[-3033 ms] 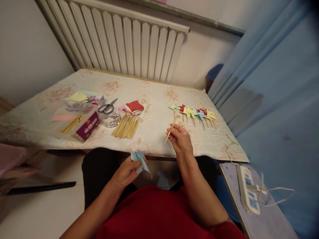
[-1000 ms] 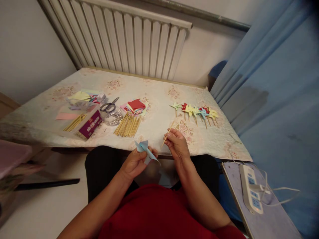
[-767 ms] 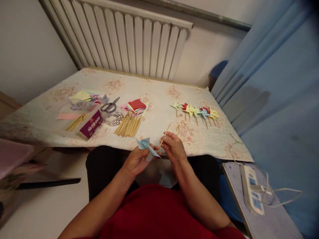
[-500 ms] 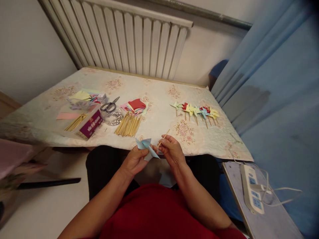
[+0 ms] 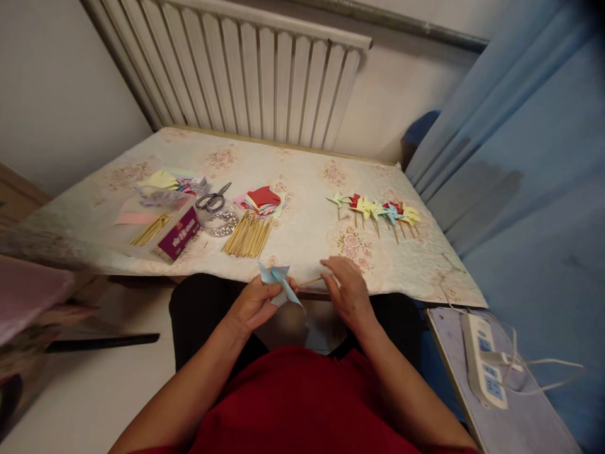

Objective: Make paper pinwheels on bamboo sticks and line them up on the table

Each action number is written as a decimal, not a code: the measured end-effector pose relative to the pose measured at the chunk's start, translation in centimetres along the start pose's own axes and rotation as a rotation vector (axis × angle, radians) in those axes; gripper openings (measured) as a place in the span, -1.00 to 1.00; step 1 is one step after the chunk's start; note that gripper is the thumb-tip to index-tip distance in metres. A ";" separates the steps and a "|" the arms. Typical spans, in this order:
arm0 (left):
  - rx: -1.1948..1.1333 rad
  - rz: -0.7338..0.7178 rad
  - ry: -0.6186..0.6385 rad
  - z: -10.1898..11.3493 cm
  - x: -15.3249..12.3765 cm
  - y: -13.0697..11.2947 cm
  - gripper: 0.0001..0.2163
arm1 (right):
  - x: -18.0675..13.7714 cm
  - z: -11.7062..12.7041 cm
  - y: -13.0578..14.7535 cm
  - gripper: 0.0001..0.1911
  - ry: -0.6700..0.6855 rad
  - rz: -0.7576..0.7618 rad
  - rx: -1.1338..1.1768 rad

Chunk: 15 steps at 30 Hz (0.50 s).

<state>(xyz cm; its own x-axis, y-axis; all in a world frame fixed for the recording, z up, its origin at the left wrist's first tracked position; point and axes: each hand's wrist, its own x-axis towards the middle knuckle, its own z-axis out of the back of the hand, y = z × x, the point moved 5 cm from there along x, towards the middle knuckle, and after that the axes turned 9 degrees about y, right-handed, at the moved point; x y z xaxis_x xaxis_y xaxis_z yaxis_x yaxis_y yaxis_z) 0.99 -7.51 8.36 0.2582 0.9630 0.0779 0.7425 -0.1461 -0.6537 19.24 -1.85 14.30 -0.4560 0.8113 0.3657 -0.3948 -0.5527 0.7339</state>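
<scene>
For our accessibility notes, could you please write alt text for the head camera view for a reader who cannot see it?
Seen from above, a seated person's left hand holds a light blue paper pinwheel while the right hand points a thin wooden stick at it. On the table beyond lie a row of finished pinwheels, loose sticks and coloured paper squares.

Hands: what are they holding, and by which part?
The left hand pinches a blue paper pinwheel near its middle; the right hand holds a thin wooden stick by one end.
</scene>
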 end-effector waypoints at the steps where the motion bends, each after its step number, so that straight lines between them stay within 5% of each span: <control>1: -0.007 0.000 0.004 -0.1 0.1 0.0 -0.82 | 0.1 -0.5 1.0 -0.81 0.118 0.062 -0.037; 5: -0.031 0.022 0.026 -0.7 0.1 0.1 -0.82 | -0.2 -2.9 3.3 -0.80 0.400 0.122 -0.055; 15: -0.022 -0.058 0.033 -2.0 -0.1 -2.0 -0.71 | -0.1 -2.5 3.5 -0.81 0.330 -0.065 0.237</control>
<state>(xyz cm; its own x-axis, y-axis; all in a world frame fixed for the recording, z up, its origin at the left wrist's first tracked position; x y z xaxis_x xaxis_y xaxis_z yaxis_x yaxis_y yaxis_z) 0.73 -7.76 11.13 0.2345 0.9620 0.1398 0.7698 -0.0959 -0.6311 15.88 -4.37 15.38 -0.6827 0.7171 0.1399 -0.2537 -0.4122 0.8750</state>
